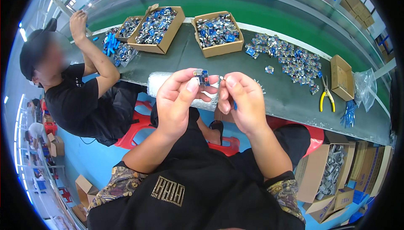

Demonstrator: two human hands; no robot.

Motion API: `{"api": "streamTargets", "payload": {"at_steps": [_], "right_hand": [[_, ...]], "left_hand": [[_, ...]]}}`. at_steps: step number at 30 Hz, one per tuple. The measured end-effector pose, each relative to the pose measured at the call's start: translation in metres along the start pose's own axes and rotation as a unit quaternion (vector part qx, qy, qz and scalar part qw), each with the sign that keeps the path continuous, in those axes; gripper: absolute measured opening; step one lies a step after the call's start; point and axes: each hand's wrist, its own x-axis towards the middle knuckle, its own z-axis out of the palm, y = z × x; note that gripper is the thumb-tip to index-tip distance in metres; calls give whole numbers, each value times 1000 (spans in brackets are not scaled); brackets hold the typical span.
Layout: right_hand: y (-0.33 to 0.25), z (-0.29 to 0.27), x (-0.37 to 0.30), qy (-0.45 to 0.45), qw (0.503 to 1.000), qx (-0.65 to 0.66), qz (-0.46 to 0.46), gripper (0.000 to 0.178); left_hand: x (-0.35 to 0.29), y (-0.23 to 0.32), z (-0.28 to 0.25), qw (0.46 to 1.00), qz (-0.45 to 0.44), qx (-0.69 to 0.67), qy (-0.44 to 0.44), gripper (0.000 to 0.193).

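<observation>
Between the thumb and fingers of my left hand (176, 99) is a small blue circuit board (203, 78) with a metal connector, held up above the bench's near edge. My right hand (246, 99) is closed in a pinch just to the right of the board. A tiny pale bit shows at its fingertips, too small to name, and a touch of blue shows under its curled fingers. Behind my hands, a roll of clear bubble wrap (155, 85) lies along the front of the dark green bench (168, 61).
Cardboard boxes of boards (241, 45) stand at the back. A loose pile of boards (290, 57), yellow-handled pliers (326, 97), a small open box (341, 77) and blue wires (348, 114) lie to the right. A co-worker (71, 91) sits at the left. A carton of metal parts (309, 173) is lower right.
</observation>
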Motion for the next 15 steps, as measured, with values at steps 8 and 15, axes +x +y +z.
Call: {"api": "streamTargets", "payload": {"at_steps": [8,15], "right_hand": [[-8,12,-9,34,789,-445,-422,16],[-12,14,-18,29,919,-292,-265,9]], "left_hand": [[-6,-2,0,999,15,-34,-30,29],[-9,2,8,997,0,-65,-28,28]]}}
